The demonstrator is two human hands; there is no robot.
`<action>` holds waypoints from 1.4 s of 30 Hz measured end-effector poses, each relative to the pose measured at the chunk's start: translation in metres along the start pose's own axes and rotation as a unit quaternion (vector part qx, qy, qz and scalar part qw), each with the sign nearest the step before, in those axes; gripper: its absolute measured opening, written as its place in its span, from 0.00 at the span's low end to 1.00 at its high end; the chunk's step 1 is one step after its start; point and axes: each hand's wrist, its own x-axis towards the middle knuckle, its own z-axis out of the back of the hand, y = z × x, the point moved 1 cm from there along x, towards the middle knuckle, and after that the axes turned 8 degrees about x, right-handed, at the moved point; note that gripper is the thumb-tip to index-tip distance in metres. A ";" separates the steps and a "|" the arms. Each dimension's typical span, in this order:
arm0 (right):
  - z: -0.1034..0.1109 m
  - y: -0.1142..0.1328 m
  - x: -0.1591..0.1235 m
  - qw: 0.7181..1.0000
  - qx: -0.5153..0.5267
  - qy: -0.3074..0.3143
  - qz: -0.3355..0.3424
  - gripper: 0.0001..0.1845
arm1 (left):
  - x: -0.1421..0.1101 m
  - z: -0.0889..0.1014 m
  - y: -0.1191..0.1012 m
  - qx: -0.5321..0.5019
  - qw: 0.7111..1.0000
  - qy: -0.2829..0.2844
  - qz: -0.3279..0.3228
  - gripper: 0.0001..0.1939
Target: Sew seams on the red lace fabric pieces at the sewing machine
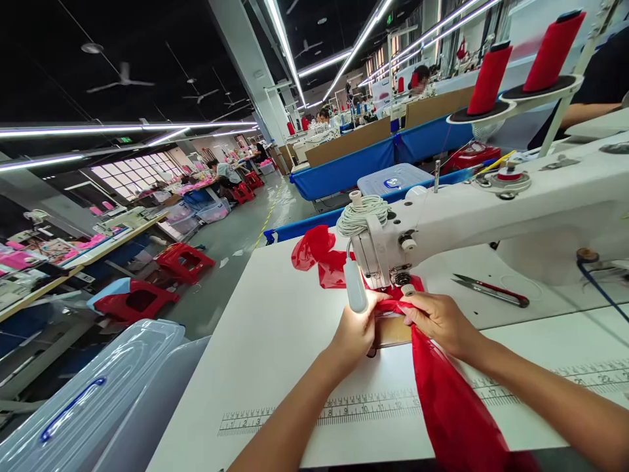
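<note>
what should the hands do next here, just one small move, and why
Probably ease the red fabric slightly toward the sewing machine: the right hand pinches it and the left hand touches it just in front of the machine's head, while a long length trails toward the near edge of the table. The needle tip can't be made out, so go gently.

- Left forearm [297, 403] bare, rising from the bottom edge, slanting rightward.
- Left hand [352, 335] below and right of centre, fingers pointing rightward (partly hidden).
- Right forearm [535, 380] bare, slanting up-left from lower right.
- Right hand [445, 321] pinching, fingertips pointing left.
</note>
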 end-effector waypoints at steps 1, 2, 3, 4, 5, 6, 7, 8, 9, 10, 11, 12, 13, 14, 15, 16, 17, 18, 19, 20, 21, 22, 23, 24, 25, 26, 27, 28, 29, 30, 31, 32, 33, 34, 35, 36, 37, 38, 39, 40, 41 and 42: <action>0.000 0.001 -0.001 1.000 -0.003 0.002 0.006 0.17 | 0.000 0.000 -0.001 0.022 1.000 -0.004 -0.016 0.14; 0.000 0.001 -0.002 1.000 -0.005 0.005 0.012 0.17 | 0.000 -0.001 -0.003 0.041 0.999 -0.004 -0.024 0.15; -0.001 0.001 -0.003 1.000 -0.009 0.009 0.020 0.17 | 0.000 -0.002 -0.003 0.056 0.998 -0.003 -0.021 0.14; -0.002 0.001 -0.004 0.999 -0.016 0.017 0.030 0.17 | -0.001 -0.004 -0.002 0.063 0.998 0.000 -0.010 0.12; -0.003 0.000 -0.005 0.998 -0.029 0.027 0.044 0.17 | -0.001 -0.006 -0.001 0.065 0.998 0.001 0.004 0.09; -0.004 -0.001 -0.005 0.997 -0.047 0.033 0.059 0.15 | -0.001 -0.007 0.001 0.065 0.998 0.000 0.019 0.07; -0.005 -0.003 -0.006 0.994 -0.072 0.032 0.074 0.13 | -0.001 -0.008 0.004 0.064 0.997 -0.002 0.032 0.05; -0.005 -0.005 -0.006 0.991 -0.099 0.018 0.089 0.11 | -0.001 -0.008 0.006 0.060 0.997 -0.005 0.044 0.05; -0.004 -0.007 -0.006 0.987 -0.124 -0.004 0.099 0.11 | 0.000 -0.007 0.009 0.054 0.997 -0.007 0.057 0.06; -0.003 -0.009 -0.005 0.984 -0.143 -0.028 0.104 0.11 | 0.001 -0.006 0.011 0.046 0.996 -0.008 0.070 0.07; -0.001 -0.011 -0.004 0.981 -0.153 -0.053 0.105 0.12 | 0.003 -0.004 0.013 0.038 0.996 -0.010 0.083 0.09; 0.001 -0.011 -0.004 0.979 -0.156 -0.075 0.108 0.14 | 0.004 -0.001 0.013 0.031 0.995 -0.013 0.095 0.10; 0.003 -0.011 -0.003 0.977 -0.154 -0.092 0.114 0.15 | 0.006 0.002 0.013 0.025 0.994 -0.017 0.105 0.12; 0.005 -0.009 -0.003 0.976 -0.149 -0.106 0.121 0.15 | 0.007 0.004 0.013 0.020 0.993 -0.022 0.112 0.13; 0.007 -0.007 -0.003 0.974 -0.143 -0.119 0.131 0.15 | 0.008 0.006 0.012 0.016 0.993 -0.026 0.117 0.13; 0.009 -0.004 -0.003 0.971 -0.139 -0.134 0.142 0.15 | 0.008 0.007 0.012 0.013 0.992 -0.028 0.120 0.14; 0.011 -0.002 -0.003 0.968 -0.134 -0.147 0.150 0.15 | 0.009 0.008 0.011 0.011 0.992 -0.029 0.120 0.15; 0.013 -0.001 -0.003 0.967 -0.127 -0.157 0.154 0.14 | 0.009 0.008 0.011 0.009 0.992 -0.028 0.119 0.15; 0.014 0.000 -0.003 0.967 -0.118 -0.164 0.157 0.14 | 0.009 0.008 0.010 0.008 0.993 -0.026 0.115 0.16; 0.016 0.001 -0.004 0.966 -0.108 -0.171 0.160 0.13 | 0.008 0.008 0.010 0.007 0.993 -0.024 0.111 0.16; 0.017 0.000 -0.004 0.966 -0.100 -0.175 0.163 0.13 | 0.008 0.008 0.010 0.008 0.994 -0.020 0.106 0.16; 0.017 0.000 -0.004 0.965 -0.095 -0.176 0.167 0.13 | 0.007 0.009 0.010 0.010 0.995 -0.017 0.101 0.16; 0.018 -0.001 -0.004 0.965 -0.093 -0.175 0.174 0.13 | 0.007 0.010 0.010 0.013 0.995 -0.013 0.097 0.16; 0.018 -0.001 -0.004 0.963 -0.095 -0.173 0.182 0.12 | 0.006 0.011 0.009 0.016 0.995 -0.010 0.093 0.15; 0.019 0.000 -0.004 0.962 -0.098 -0.172 0.190 0.12 | 0.006 0.012 0.008 0.020 0.996 -0.008 0.092 0.15; 0.019 0.001 -0.004 0.960 -0.101 -0.173 0.198 0.12 | 0.005 0.012 0.007 0.023 0.995 -0.007 0.093 0.14; 0.019 0.003 -0.004 0.958 -0.101 -0.174 0.206 0.13 | 0.005 0.013 0.006 0.026 0.995 -0.009 0.096 0.14; 0.019 0.004 -0.003 0.955 -0.102 -0.177 0.213 0.13 | 0.004 0.012 0.005 0.028 0.994 -0.012 0.103 0.12; 0.020 0.006 -0.003 0.954 -0.103 -0.179 0.218 0.13 | 0.003 0.011 0.004 0.030 0.993 -0.017 0.111 0.10; 0.020 0.008 -0.002 0.952 -0.105 -0.181 0.223 0.13 | 0.002 0.008 0.004 0.032 0.992 -0.025 0.121 0.07; 0.019 0.009 -0.002 0.951 -0.106 -0.180 0.227 0.12 | 0.002 0.006 0.003 0.035 0.990 -0.035 0.132 0.05; 0.019 0.010 -0.002 0.950 -0.108 -0.180 0.230 0.12 | 0.002 0.002 0.003 0.038 0.988 -0.047 0.142 0.05; 0.019 0.010 -0.002 0.950 -0.110 -0.178 0.230 0.12 | 0.001 -0.001 0.003 0.042 0.986 -0.059 0.151 0.06; 0.019 0.010 -0.002 0.951 -0.111 -0.177 0.230 0.11 | 0.001 -0.004 0.004 0.045 0.984 -0.071 0.158 0.07; 0.018 0.010 -0.002 0.952 -0.112 -0.175 0.226 0.11 | 0.002 -0.006 0.004 0.049 0.982 -0.082 0.163 0.07; 0.018 0.009 -0.002 0.953 -0.113 -0.175 0.221 0.10 | 0.002 -0.006 0.005 0.052 0.981 -0.091 0.165 0.05; 0.018 0.009 -0.001 0.954 -0.112 -0.176 0.217 0.10 | 0.003 -0.006 0.006 0.054 0.980 -0.097 0.165 0.04; 0.017 0.008 -0.001 0.955 -0.109 -0.176 0.214 0.09 | 0.004 -0.005 0.007 0.056 0.980 -0.101 0.162 0.03; 0.017 0.008 -0.001 0.956 -0.102 -0.176 0.213 0.09 | 0.006 -0.004 0.009 0.058 0.981 -0.101 0.158 0.04; 0.017 0.008 0.000 0.956 -0.095 -0.177 0.214 0.09 | 0.007 -0.002 0.010 0.060 0.982 -0.099 0.151 0.06; 0.018 0.008 0.000 0.956 -0.089 -0.178 0.216 0.10 | 0.009 0.000 0.012 0.061 0.984 -0.093 0.140 0.07; 0.018 0.008 0.001 0.956 -0.085 -0.179 0.216 0.10 | 0.010 0.001 0.013 0.068 0.986 -0.087 0.124 0.08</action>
